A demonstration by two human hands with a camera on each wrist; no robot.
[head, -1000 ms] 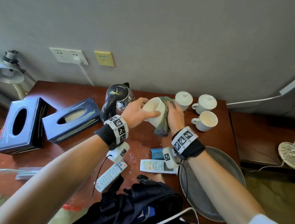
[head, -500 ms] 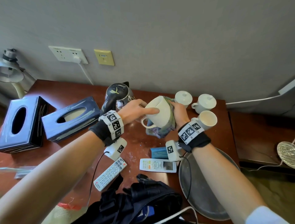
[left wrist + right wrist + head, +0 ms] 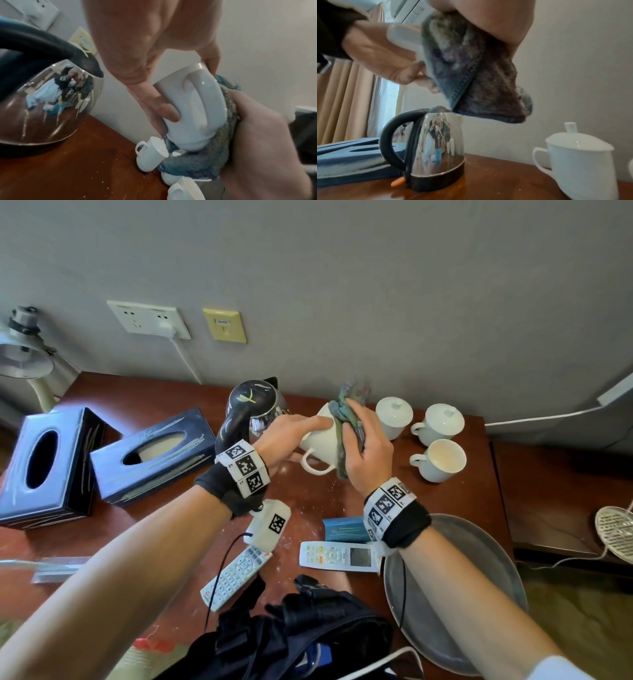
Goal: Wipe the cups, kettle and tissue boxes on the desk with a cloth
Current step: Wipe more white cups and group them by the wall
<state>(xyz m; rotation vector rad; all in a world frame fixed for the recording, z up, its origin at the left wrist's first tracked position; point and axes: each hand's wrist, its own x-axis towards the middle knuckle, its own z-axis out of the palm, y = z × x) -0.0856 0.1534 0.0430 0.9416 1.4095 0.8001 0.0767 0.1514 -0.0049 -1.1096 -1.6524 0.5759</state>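
While both hands work over the counter point(image 3: 329, 501), far left sits a desk lamp point(image 3: 24, 361), then two dark blue tissue boxes point(image 3: 44, 463) side by side, the right one point(image 3: 154, 453) angled. Just right of them stands the kettle point(image 3: 253, 409), steel body, black handle and lid, upright near the far edge. Left hand point(image 3: 291, 440) grips the white cup point(image 3: 322, 440) held up above the counter, tilted on its side, handle pointing down toward the near side; thumb and fingers curled round the cup wall, per left wrist view point(image 3: 192, 108). Right hand point(image 3: 366, 453) has its grip closed on the cloth point(image 3: 346, 419), a blue-green rag pressed against the cup's right side, bunched up over the cup's far end; cloth hangs below the palm in right wrist view point(image 3: 471, 75). Right of the hands: two lidded cups point(image 3: 394, 416) point(image 3: 440, 422) near the wall and one open cup point(image 3: 442, 460) just nearer, all upright on the counter. Near side: two remotes point(image 3: 236, 577) point(image 3: 337, 556), small blue box point(image 3: 346, 529), grey round tray point(image 3: 479, 577) at right, black bag point(image 3: 291, 642) at the near edge.
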